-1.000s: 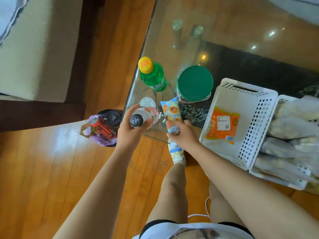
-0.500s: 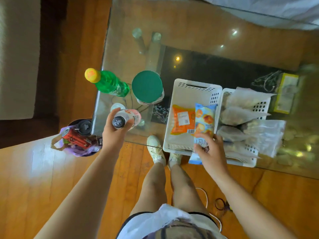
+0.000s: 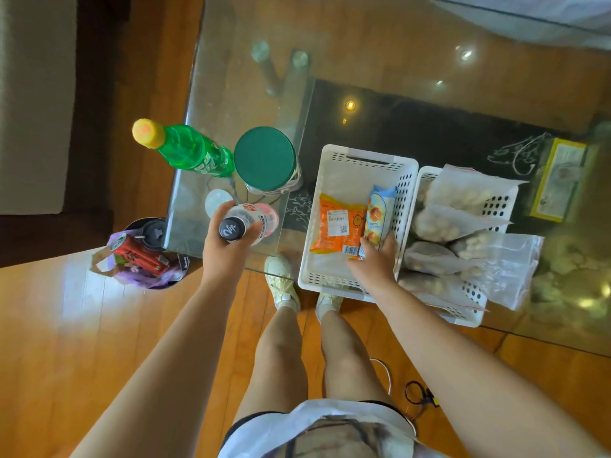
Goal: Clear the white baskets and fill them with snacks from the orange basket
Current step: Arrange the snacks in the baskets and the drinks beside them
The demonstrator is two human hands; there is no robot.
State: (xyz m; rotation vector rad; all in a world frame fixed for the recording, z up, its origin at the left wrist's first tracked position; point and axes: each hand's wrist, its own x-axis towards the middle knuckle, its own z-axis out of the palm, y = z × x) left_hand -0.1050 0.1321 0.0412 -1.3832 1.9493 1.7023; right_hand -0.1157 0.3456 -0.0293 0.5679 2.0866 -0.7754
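Note:
Two white baskets stand side by side on the glass table. The left white basket (image 3: 357, 160) holds an orange snack packet (image 3: 334, 223) and a blue snack packet (image 3: 378, 209). My right hand (image 3: 373, 262) reaches into it and holds the near end of the blue packet, which leans against the basket's right wall. The right white basket (image 3: 496, 206) is full of clear bags (image 3: 463, 223) of pale food. My left hand (image 3: 228, 249) grips a pink-and-white bottle (image 3: 254, 219) with a black cap, above the table's near left corner. No orange basket is in view.
A green bottle (image 3: 188, 150) with a yellow cap and a jar with a green lid (image 3: 264, 158) stand on the glass table (image 3: 248, 77). A bin (image 3: 145, 256) with rubbish sits on the wooden floor left of the table. A yellow box (image 3: 558, 180) lies at the right.
My right hand carried the blue packet from the table's left corner over to the left white basket and lowered it in beside the orange packet. My left hand kept holding the bottle.

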